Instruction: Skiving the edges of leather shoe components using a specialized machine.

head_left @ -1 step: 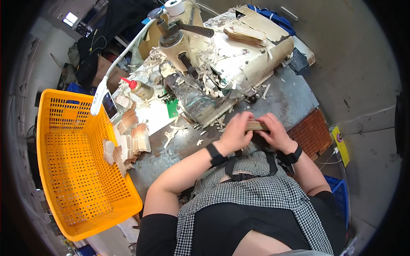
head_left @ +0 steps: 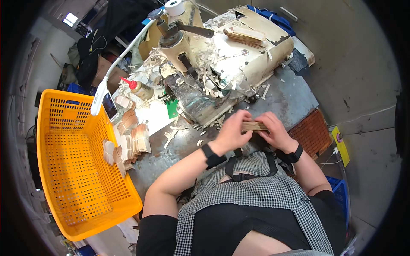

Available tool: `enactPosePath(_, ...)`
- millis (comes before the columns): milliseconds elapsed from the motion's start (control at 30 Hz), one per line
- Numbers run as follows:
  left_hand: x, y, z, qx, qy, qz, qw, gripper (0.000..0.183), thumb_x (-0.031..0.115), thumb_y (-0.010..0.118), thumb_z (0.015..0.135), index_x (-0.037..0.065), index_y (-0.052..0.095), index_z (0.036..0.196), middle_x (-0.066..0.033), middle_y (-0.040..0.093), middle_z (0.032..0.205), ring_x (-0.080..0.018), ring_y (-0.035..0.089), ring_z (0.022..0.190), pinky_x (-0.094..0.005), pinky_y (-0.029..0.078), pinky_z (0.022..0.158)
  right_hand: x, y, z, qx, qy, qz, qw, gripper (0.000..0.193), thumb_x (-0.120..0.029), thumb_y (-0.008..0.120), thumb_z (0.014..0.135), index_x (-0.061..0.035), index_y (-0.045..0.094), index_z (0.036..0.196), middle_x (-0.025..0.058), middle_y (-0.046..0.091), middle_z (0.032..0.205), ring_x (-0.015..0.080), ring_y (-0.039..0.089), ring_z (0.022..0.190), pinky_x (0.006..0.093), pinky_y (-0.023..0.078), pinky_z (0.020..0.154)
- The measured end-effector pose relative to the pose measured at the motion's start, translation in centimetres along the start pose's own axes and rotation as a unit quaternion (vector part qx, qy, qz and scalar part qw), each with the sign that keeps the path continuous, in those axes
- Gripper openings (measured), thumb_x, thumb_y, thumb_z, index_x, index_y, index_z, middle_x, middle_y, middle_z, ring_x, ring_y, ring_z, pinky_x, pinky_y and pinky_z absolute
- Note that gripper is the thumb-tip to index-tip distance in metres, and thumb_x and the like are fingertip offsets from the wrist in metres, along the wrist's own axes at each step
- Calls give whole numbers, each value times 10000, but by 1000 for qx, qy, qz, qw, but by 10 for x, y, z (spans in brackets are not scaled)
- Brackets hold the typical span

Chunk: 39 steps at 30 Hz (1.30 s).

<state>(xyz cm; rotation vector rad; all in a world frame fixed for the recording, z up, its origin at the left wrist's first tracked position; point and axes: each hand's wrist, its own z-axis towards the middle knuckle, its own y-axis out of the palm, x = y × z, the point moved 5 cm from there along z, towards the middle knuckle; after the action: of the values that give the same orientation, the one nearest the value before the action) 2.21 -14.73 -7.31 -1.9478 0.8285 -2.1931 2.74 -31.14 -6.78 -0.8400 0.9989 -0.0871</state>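
Hands: two, left hand point(head_left: 232, 134) and right hand point(head_left: 275, 132), each gripping an end of the held stack
Held stack point(head_left: 255, 126): one, thin strips, on the machine's point(head_left: 198, 100) near side, long axis left to right
Other stack point(head_left: 245, 36): one, atop the machine
Bottle point(head_left: 143, 90): one, red-tipped, left of the machine
Basket point(head_left: 113, 187): one, yellow, farther left
Tabletop point(head_left: 292, 87): grey, pale shavings point(head_left: 171, 136) around the machine
Room: grey wall point(head_left: 350, 68) right of the machine
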Motion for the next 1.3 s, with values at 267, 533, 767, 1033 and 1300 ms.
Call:
enactPosePath(267,0,-56,-60,-85,-215,-405,885,364,242,563,955,13,542,1237,-22,619,989,-52,560,771,-194,443,597,-73,-4,52,-12,-195,24,980,469,-91,770,654,-53,600,1089,91,598,1011,282,565,954,381,451,856)
enactPosePath(533,-12,-83,-117,6,-208,-367,907,267,203,617,908,25,602,1105,4,638,951,-42,561,815,-199,440,680,-45,28,132,48,73,55,995,471,-308,821,721,-33,519,955,83,552,664,223,536,577,311,448,548)
enactPosePath(767,-21,-75,-136,2,-184,-382,906,325,167,639,861,-12,601,1130,-35,647,1034,-87,574,949,-242,436,875,-52,32,151,73,21,106,991,173,-105,670,845,-24,527,903,102,527,584,197,487,496,312,404,504)
enactPosePath(1033,-23,-74,-132,-14,-168,-371,913,361,165,633,856,-22,597,1162,-43,642,1071,-110,571,991,-257,426,902,-35,-41,199,249,-5,58,967,312,-173,663,840,-60,561,1114,95,597,826,200,597,723,337,504,679)
enactPosePath(1300,-24,-79,-117,-17,-173,-363,916,361,132,616,853,-23,600,1179,-57,641,1122,-122,572,1040,-270,418,949,-36,9,222,-21,-76,-9,997,328,-213,739,737,-83,656,1027,86,582,906,248,568,888,352,466,772)
